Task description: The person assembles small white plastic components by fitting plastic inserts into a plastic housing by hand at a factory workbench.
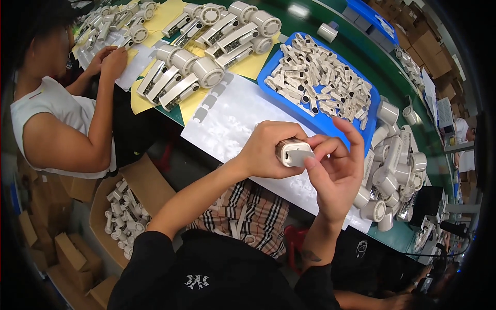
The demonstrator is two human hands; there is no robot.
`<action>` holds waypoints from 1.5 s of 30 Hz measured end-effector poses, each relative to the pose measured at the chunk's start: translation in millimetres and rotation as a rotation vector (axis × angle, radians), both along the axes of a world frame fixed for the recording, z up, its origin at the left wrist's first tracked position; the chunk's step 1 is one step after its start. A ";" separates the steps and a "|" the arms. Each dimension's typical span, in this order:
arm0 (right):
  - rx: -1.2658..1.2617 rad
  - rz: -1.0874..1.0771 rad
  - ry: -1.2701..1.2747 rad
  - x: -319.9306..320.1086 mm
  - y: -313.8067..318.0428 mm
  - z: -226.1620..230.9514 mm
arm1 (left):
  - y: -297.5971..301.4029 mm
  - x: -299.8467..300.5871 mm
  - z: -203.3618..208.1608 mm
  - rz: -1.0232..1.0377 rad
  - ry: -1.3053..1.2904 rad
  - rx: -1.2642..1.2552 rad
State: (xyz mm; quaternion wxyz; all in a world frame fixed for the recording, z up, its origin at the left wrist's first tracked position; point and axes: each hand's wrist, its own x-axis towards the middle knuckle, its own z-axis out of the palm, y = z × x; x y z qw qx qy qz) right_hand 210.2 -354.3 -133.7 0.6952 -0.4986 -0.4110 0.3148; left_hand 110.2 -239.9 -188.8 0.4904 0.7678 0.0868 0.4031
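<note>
Plain black short-sleeved cloth top (227, 268); small white line-drawn graphic (197, 281) on chest, too small to make out. Loose black sleeves, left (150, 253) and right (316, 285), ending near elbows. Dark inked marking (311, 256) on right forearm, near sleeve hem. Left hand (268, 147) and right hand (337, 173) bare. Below: tan, black and white plaid cloth garment (266, 214), pale narrow tie (241, 221) at front.

Off-white rounded-end handheld device (291, 153), centre: smooth plastic, low sheen. Large white rectangular sheet (227, 121), eleven o'clock: smooth, glossy. Blue rectangular tray (310, 121), one o'clock: smooth plastic. Yellow flat sheets (167, 14), further eleven o'clock: matt paper. Brown open carton (142, 181), eight o'clock: matt cardboard. Beige-and-black plaid fabric (264, 217), six o'clock: soft cloth.
</note>
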 end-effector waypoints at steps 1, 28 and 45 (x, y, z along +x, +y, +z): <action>-0.001 -0.003 0.000 0.9 -1.0 1.1 | -0.9 0.9 0.2 -0.003 0.000 -0.001; 0.001 -0.016 -0.032 -3.1 0.8 -5.1 | -0.6 0.7 -5.6 0.009 -0.007 -0.001; 0.005 -0.057 -0.085 -5.2 1.4 -4.7 | -0.5 1.8 -4.8 0.004 -0.016 -0.010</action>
